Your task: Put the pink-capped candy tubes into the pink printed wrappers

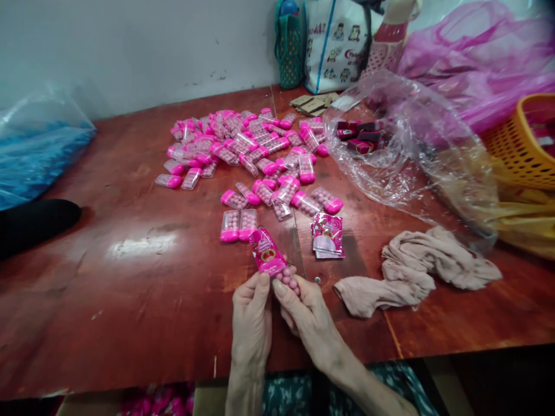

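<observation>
My left hand (252, 315) pinches the lower end of a bright pink printed sleeve (266, 252) between thumb and fingers. My right hand (310, 309) is closed on a clear candy box (288, 279) filled with round pink candies, its upper part against or inside the sleeve; I cannot tell how far. Both hands meet near the table's front edge. Just beyond them, two candy boxes (239, 223) stand side by side. To the right lies a small stack of flat pink sleeves (328, 236). Farther back spreads a heap of pink-capped candy boxes (243, 138).
A crumpled beige cloth (411, 271) lies on the red table (130, 312) at right. Behind it are an open clear plastic bag (433, 138) and a yellow basket (515, 150). A bag of blue items (39, 150) and a black object (39, 225) sit left.
</observation>
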### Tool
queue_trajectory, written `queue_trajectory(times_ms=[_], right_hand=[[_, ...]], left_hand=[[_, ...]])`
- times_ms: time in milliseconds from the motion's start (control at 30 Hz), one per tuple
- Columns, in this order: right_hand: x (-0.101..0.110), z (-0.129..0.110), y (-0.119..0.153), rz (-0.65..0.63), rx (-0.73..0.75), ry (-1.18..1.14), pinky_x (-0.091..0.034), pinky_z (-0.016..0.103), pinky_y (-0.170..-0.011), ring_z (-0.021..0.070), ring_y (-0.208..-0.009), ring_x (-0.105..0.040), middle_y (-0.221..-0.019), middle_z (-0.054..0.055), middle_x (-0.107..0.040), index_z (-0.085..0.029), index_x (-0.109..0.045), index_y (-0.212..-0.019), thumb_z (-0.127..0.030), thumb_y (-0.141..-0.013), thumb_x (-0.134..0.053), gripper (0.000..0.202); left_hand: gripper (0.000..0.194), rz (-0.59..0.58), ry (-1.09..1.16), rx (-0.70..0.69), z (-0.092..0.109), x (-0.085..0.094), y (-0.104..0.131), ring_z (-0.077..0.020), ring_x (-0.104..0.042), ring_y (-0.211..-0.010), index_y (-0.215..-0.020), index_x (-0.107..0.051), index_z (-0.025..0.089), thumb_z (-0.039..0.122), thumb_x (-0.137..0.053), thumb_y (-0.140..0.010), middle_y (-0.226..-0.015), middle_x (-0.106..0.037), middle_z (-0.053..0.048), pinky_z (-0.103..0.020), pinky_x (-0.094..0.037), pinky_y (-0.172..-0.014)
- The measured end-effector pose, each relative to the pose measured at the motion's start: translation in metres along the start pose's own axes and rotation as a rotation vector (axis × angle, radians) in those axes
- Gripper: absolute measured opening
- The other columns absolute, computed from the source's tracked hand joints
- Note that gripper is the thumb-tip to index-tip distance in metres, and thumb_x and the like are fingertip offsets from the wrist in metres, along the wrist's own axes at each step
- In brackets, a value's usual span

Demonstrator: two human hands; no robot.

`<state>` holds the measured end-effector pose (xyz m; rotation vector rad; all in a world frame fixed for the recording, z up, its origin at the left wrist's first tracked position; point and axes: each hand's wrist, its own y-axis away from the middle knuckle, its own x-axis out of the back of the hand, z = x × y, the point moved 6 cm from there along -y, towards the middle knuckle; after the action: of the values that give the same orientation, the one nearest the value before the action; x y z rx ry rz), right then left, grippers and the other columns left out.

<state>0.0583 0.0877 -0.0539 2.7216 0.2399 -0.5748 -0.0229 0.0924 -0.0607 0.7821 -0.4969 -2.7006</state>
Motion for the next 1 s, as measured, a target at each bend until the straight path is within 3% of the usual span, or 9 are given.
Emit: queue_trajectory(times_ms=[200,300,400,600,767,867,1000], right_hand=[[-0.008,0.009,-0.003,-0.265,-0.21,-0.289,-0.012,0.014,-0.029,0.0014,-0.031,-0.014,-0.042,-0.012,-0.031,-0.018,-0.043,-0.07,-0.042,-0.085,-0.049,0.029],[-0.007,0.014,-0.002,-0.305,-0.283,-0.327,-0.012,0.014,-0.029,0.0013,-0.031,-0.012,-0.041,-0.012,-0.031,-0.017,-0.047,-0.073,-0.044,-0.084,-0.049,0.029],[-0.007,0.016,0.0,-0.269,-0.234,-0.192,-0.014,0.015,-0.029,0.002,-0.03,-0.016,-0.041,-0.011,-0.033,-0.017,-0.046,-0.073,-0.047,-0.084,-0.048,0.032],[0.0,-0.006,0.004,-0.007,0.048,0.345,-0.03,0.019,-0.047,0.0075,-0.051,-0.041,-0.059,-0.003,-0.047,-0.017,-0.048,-0.07,-0.041,-0.087,-0.045,0.029],[-0.002,-0.011,0.005,0.017,0.083,0.549,-0.034,0.023,-0.056,0.0122,-0.06,-0.052,-0.068,0.0,-0.056,-0.018,-0.052,-0.076,-0.034,-0.088,-0.043,0.022],[0.002,-0.008,0.004,0.016,0.061,0.433,-0.033,0.021,-0.051,0.0098,-0.055,-0.047,-0.063,-0.002,-0.051,-0.017,-0.049,-0.071,-0.037,-0.087,-0.045,0.026],[-0.001,0.005,0.005,-0.129,-0.093,0.03,-0.02,0.017,-0.034,0.0042,-0.035,-0.024,-0.045,-0.009,-0.033,-0.018,-0.041,-0.068,-0.047,-0.086,-0.044,0.033]], left_hand=[[0.031,-0.025,0.044,0.019,0.006,0.004,-0.002,-0.0203,-0.065,-0.071,-0.084,-0.071,0.01,0.037,-0.066,-0.069,-0.09,-0.07,-0.015,-0.028,-0.052,-0.062],[0.028,0.015,0.032,-0.008,0.01,0.009,-0.004,-0.0209,-0.065,-0.067,-0.08,-0.071,0.009,0.033,-0.07,-0.065,-0.087,-0.071,-0.015,-0.029,-0.052,-0.059],[0.025,0.05,0.033,-0.01,0.01,0.012,-0.005,-0.0237,-0.066,-0.073,-0.078,-0.071,0.009,0.03,-0.071,-0.064,-0.086,-0.071,-0.015,-0.033,-0.053,-0.064],[0.028,0.061,0.079,0.023,0.005,0.01,-0.004,-0.0212,-0.066,-0.072,-0.083,-0.071,0.008,0.031,-0.069,-0.066,-0.095,-0.069,-0.017,-0.029,-0.054,-0.063],[0.025,0.093,0.077,-0.008,0.004,0.012,-0.002,-0.0178,-0.065,-0.063,-0.079,-0.07,0.01,0.031,-0.069,-0.067,-0.093,-0.07,-0.015,-0.027,-0.054,-0.057],[0.019,0.11,0.06,-0.093,0.005,0.013,0.0,-0.0192,-0.065,-0.067,-0.071,-0.07,0.012,0.03,-0.069,-0.067,-0.08,-0.071,-0.01,-0.029,-0.053,-0.063],[0.011,0.081,-0.028,-0.176,0.004,0.011,0.004,-0.0195,-0.065,-0.072,-0.069,-0.07,0.015,0.026,-0.069,-0.068,-0.067,-0.07,-0.004,-0.03,-0.052,-0.069]])
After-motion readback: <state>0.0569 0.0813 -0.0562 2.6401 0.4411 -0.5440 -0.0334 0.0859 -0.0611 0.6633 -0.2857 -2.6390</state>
